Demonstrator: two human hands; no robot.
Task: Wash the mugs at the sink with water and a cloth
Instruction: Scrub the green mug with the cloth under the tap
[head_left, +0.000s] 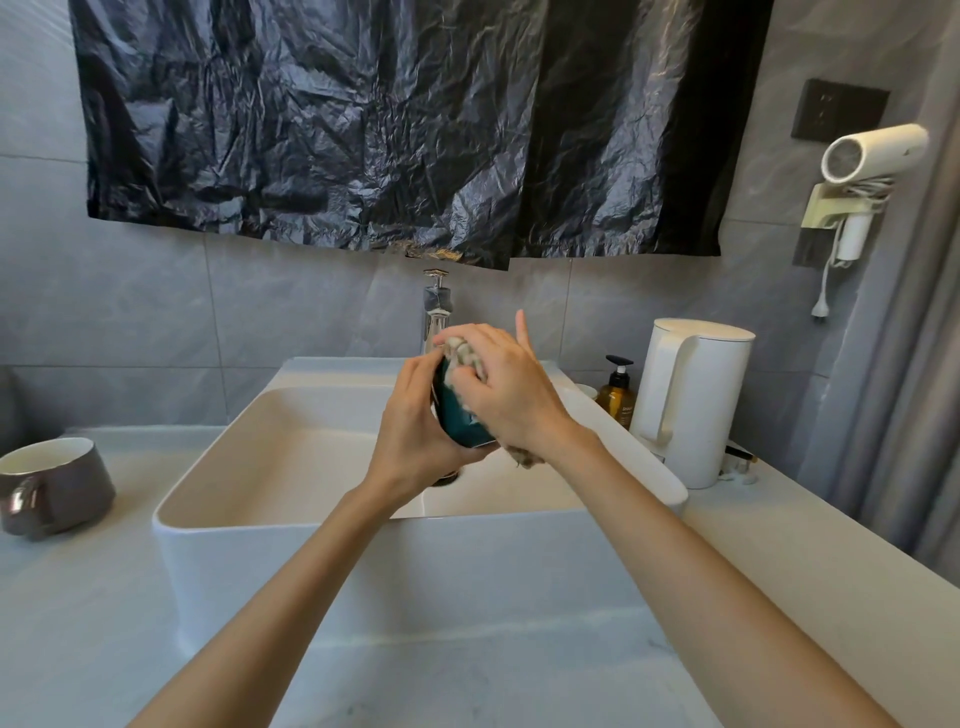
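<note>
Over the white sink (291, 519) I hold a dark green mug (457, 421) tilted on its side. My left hand (415, 421) grips the mug from the left and below. My right hand (506, 389) presses a beige cloth (465, 356) against the mug's upper side, fingers curled round the cloth, index finger sticking up. A tail of the cloth (524, 457) hangs under my right wrist. A chrome faucet (436, 312) stands just behind the hands; I see no water running. A second mug, brown with a pale inside (52, 486), stands upright on the counter at far left.
A white electric kettle (693, 400) and an amber pump bottle (617, 392) stand on the counter right of the sink. A hair dryer (867, 156) hangs on the right wall. Black plastic sheeting (389, 124) covers the wall above the faucet.
</note>
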